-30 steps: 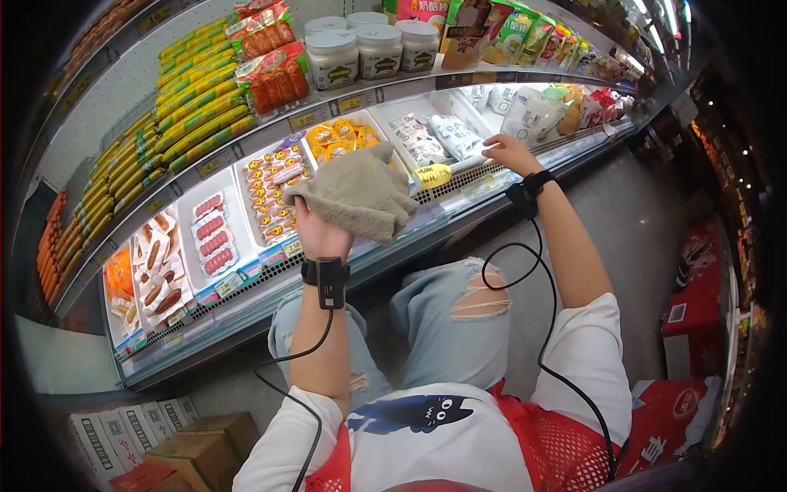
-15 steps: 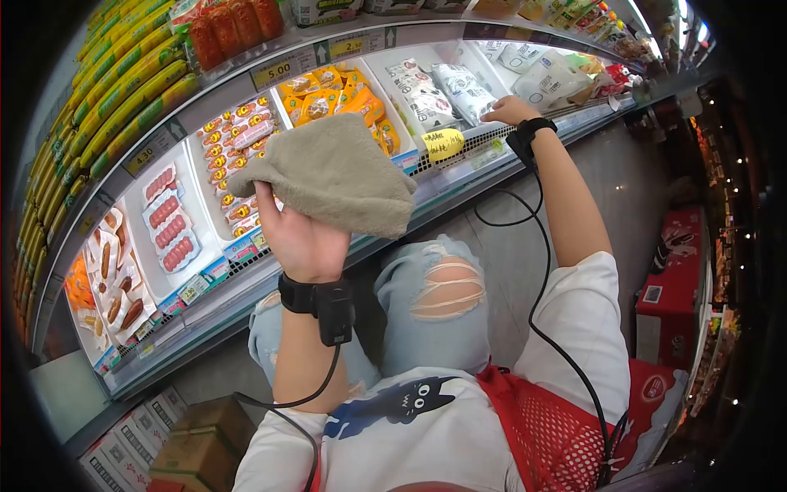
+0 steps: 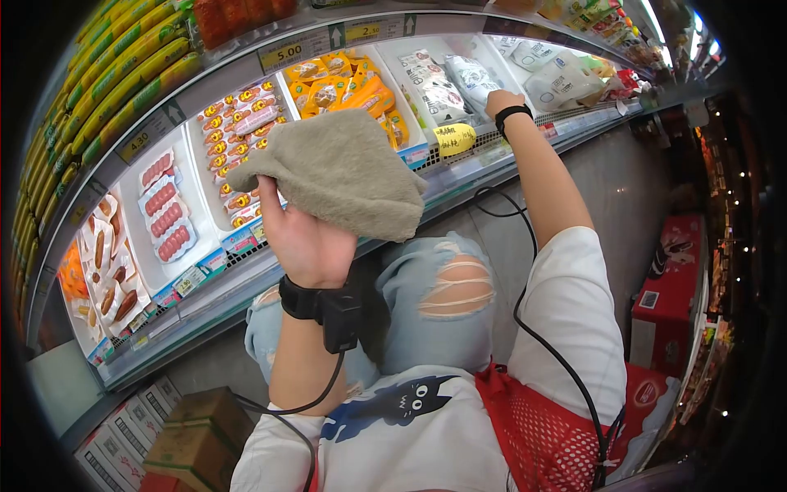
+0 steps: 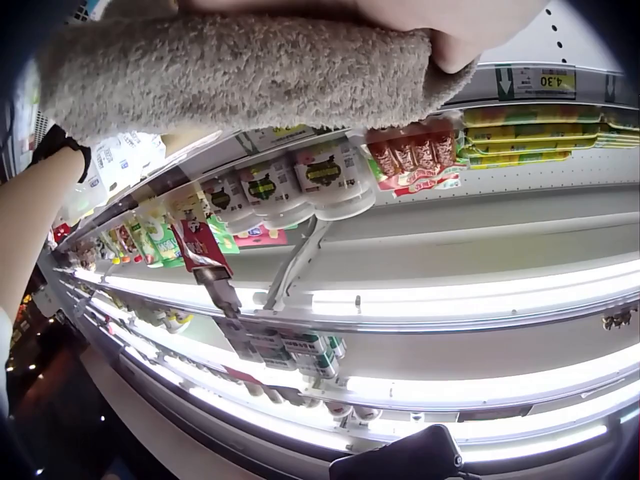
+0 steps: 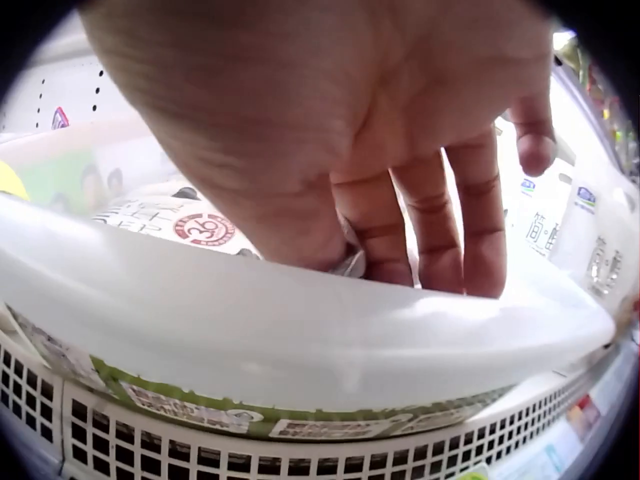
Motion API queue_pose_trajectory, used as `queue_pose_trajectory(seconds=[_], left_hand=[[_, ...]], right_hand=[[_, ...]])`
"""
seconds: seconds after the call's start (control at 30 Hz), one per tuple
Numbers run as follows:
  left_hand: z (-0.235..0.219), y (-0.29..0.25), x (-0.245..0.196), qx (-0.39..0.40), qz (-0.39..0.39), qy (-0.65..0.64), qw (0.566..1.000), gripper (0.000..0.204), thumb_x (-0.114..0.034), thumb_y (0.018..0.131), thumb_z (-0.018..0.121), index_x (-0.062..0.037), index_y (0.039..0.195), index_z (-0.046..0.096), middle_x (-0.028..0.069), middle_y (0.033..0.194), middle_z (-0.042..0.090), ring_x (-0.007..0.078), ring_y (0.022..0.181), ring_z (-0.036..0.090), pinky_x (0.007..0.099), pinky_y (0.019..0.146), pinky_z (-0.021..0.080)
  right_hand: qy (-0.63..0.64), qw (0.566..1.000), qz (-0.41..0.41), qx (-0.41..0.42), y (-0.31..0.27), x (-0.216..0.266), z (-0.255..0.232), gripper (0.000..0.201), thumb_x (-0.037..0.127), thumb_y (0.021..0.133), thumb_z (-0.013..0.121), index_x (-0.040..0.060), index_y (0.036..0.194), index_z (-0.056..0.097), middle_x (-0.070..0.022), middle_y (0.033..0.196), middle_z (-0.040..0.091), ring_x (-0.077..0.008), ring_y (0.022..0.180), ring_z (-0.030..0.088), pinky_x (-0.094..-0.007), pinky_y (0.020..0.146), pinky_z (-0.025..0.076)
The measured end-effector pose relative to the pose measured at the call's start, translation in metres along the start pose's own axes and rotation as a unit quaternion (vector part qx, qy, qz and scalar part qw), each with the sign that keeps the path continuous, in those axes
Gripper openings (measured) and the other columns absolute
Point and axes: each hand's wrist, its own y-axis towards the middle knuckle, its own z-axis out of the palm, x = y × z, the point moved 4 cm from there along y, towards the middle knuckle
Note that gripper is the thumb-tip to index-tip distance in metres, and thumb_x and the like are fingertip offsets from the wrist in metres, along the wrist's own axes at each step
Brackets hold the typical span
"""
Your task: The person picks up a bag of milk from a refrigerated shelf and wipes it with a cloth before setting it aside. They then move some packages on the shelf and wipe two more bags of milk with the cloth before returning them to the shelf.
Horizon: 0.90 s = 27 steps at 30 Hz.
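Observation:
A grey-brown cloth (image 3: 344, 172) drapes over my left hand (image 3: 307, 246), which grips its near edge with the thumb on top. In the left wrist view the folded cloth (image 4: 250, 75) crosses the upper part. My right hand (image 3: 504, 102) reaches down into a white tray (image 5: 300, 320) at the near end of a white bag (image 3: 471, 78). Seen from the right wrist, thumb and forefinger pinch a small shiny piece of the packaging (image 5: 352, 262); the other fingers extend down behind the tray rim. Another white printed bag (image 3: 433, 88) lies to the left.
Trays of orange packets (image 3: 340, 82), small sausages (image 3: 238, 148) and pink packs (image 3: 166, 209) line the chilled shelf leftward. A yellow handwritten tag (image 3: 455, 139) hangs at the front. More white bags (image 3: 566, 80) lie right. An upper shelf holds yellow-wrapped sausages (image 3: 123, 78). Cartons (image 3: 197, 439) stand on the floor.
The head view has shifted closer to the shelf. My right hand has lowered from above the tray front into the tray by the white bag. My left hand keeps holding the cloth.

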Motion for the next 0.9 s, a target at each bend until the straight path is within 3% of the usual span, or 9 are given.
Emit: queue_pose_trajectory(seconds=[0.13,0.23,0.3,0.47,0.5,0.57,0.63,0.73,0.9], left_hand=[[0.002,-0.001,-0.001,-0.012,0.006,0.01,1.0,0.059,-0.053,0.094,0.033,-0.0102,0.134,0.041,0.0071,0.136,0.044,0.0268,0.126,0.039,0.0444,0.107,0.027],[0.003,-0.001,-0.001,-0.017,0.005,0.003,1.0,0.059,-0.053,0.094,0.033,-0.0099,0.134,0.041,0.0072,0.136,0.044,0.0267,0.126,0.04,0.0441,0.107,0.027],[0.003,0.0,-0.001,-0.019,0.006,0.002,1.0,0.059,-0.053,0.094,0.033,-0.0098,0.134,0.041,0.0072,0.135,0.044,0.0266,0.125,0.04,0.044,0.107,0.027],[-0.002,0.0,-0.001,-0.022,0.012,0.014,1.0,0.059,-0.054,0.094,0.033,-0.0096,0.133,0.041,0.0071,0.135,0.045,0.0265,0.125,0.04,0.0443,0.107,0.027],[-0.003,0.0,-0.001,-0.015,0.012,0.011,1.0,0.06,-0.054,0.094,0.033,-0.0096,0.134,0.041,0.007,0.135,0.045,0.0264,0.125,0.04,0.0443,0.107,0.027],[-0.003,-0.001,-0.002,-0.001,0.012,0.004,1.0,0.06,-0.054,0.094,0.033,-0.0096,0.134,0.041,0.007,0.135,0.044,0.0262,0.125,0.04,0.0445,0.107,0.027],[-0.002,-0.002,-0.001,-0.01,0.016,0.01,1.0,0.06,-0.054,0.094,0.033,-0.0097,0.134,0.04,0.007,0.135,0.044,0.0262,0.125,0.04,0.0447,0.106,0.027],[-0.002,-0.003,-0.002,0.003,0.009,0.003,1.0,0.061,-0.054,0.094,0.033,-0.0098,0.134,0.04,0.0069,0.136,0.044,0.0263,0.125,0.04,0.0448,0.106,0.027],[-0.001,-0.006,-0.002,0.006,0.004,-0.004,1.0,0.062,-0.055,0.094,0.032,-0.0096,0.136,0.038,0.0073,0.137,0.042,0.0266,0.126,0.039,0.0449,0.106,0.027]], right_hand=[[0.119,0.991,0.021,-0.052,0.022,-0.033,-0.003,0.032,0.031,0.083,0.059,0.0063,0.102,0.066,-0.0131,0.109,0.064,-0.0249,0.104,0.061,-0.0398,0.086,0.047],[0.25,0.961,0.044,-0.113,0.047,-0.058,0.002,0.029,0.027,0.085,0.058,-0.0006,0.09,0.065,-0.0162,0.087,0.066,-0.0268,0.08,0.067,-0.0377,0.069,0.052],[0.383,0.917,0.057,-0.091,0.049,-0.059,-0.004,0.032,0.025,0.086,0.058,-0.0058,0.084,0.062,-0.0158,0.072,0.064,-0.0258,0.061,0.066,-0.0355,0.056,0.054],[0.579,0.8,0.008,-0.157,0.06,-0.016,-0.023,0.03,0.023,0.083,0.061,-0.0059,0.075,0.063,-0.0162,0.071,0.066,-0.024,0.057,0.065,-0.0343,0.059,0.052],[0.544,0.798,-0.048,-0.255,0.077,-0.007,-0.022,0.027,0.022,0.083,0.062,-0.0041,0.078,0.063,-0.0156,0.072,0.066,-0.0238,0.06,0.066,-0.0349,0.06,0.051],[0.527,0.788,-0.101,-0.302,0.068,0.018,-0.038,0.023,0.022,0.083,0.062,-0.0002,0.085,0.062,-0.0156,0.076,0.065,-0.026,0.068,0.066,-0.0367,0.064,0.05],[0.539,0.81,-0.12,-0.2,0.041,0.047,-0.059,0.021,0.023,0.083,0.06,0.0033,0.092,0.06,-0.0192,0.086,0.065,-0.0346,0.082,0.063,-0.0413,0.072,0.048],[0.363,0.861,-0.169,-0.315,0.032,0.077,-0.073,0.022,0.023,0.084,0.059,0.0029,0.094,0.061,-0.0204,0.094,0.064,-0.0382,0.09,0.06,-0.0439,0.078,0.046],[0.314,0.884,-0.148,-0.312,0.03,0.096,-0.085,0.026,0.026,0.085,0.058,0.0026,0.093,0.063,-0.0206,0.094,0.063,-0.038,0.091,0.059,-0.0442,0.081,0.046]])
